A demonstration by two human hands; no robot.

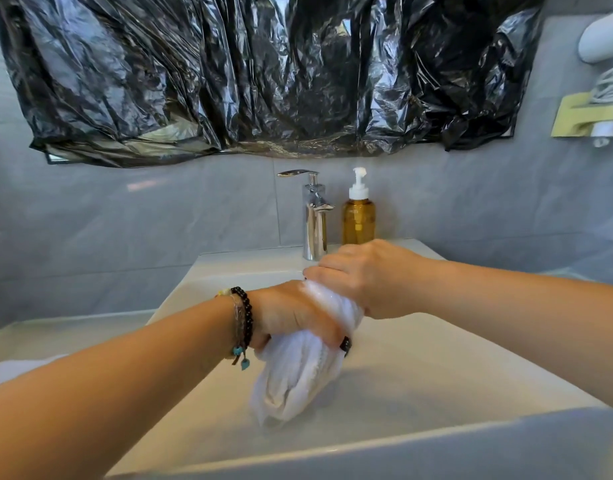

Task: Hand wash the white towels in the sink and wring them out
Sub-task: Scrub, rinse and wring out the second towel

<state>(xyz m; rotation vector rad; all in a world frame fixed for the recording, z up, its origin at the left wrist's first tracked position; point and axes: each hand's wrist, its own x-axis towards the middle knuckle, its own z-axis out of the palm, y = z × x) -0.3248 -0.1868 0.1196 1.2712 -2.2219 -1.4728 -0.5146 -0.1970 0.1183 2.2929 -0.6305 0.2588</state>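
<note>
A wet white towel [298,372] is twisted into a thick roll above the white sink [436,382]. My left hand [291,313], with bead bracelets at the wrist, grips the roll around its middle. My right hand [363,275] grips the upper end of the roll, just behind the left hand. The twisted part between the two hands shines with water. The loose lower end of the towel hangs down over the basin. Both forearms reach in from the lower corners of the view.
A chrome tap [313,216] stands at the back rim of the sink with an amber pump bottle [358,216] beside it on the right. Black plastic sheeting [263,74] covers the wall above. White fabric [17,370] lies on the counter at the left.
</note>
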